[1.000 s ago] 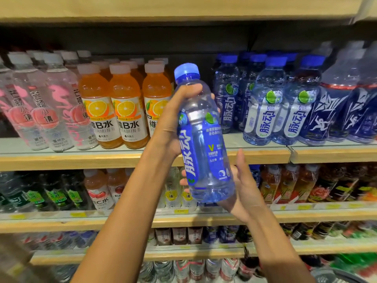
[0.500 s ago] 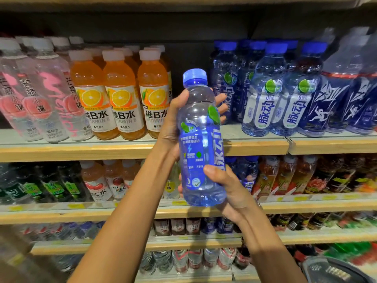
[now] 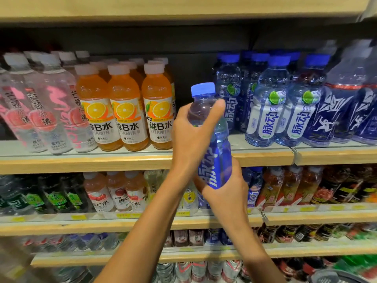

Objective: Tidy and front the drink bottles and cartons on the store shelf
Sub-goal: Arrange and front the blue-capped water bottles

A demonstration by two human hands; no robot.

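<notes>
Wooden-edged store shelves are seen in tiers. On the upper shelf [image 3: 265, 156], pink-labelled clear bottles [image 3: 40, 111], orange bottles [image 3: 124, 111] and blue-capped bottles [image 3: 267, 103] are lined up. In front of the gap between the last two, a blue bottle [image 3: 216, 158] is held slightly tilted. Its shoulder is gripped by the left hand [image 3: 191, 139] and its base by the right hand [image 3: 226, 193].

The blue bottle [image 3: 221, 152] has turned. Its big white letters now show at 7 o'clock. The left hand [image 3: 191, 139] now covers its front.
</notes>
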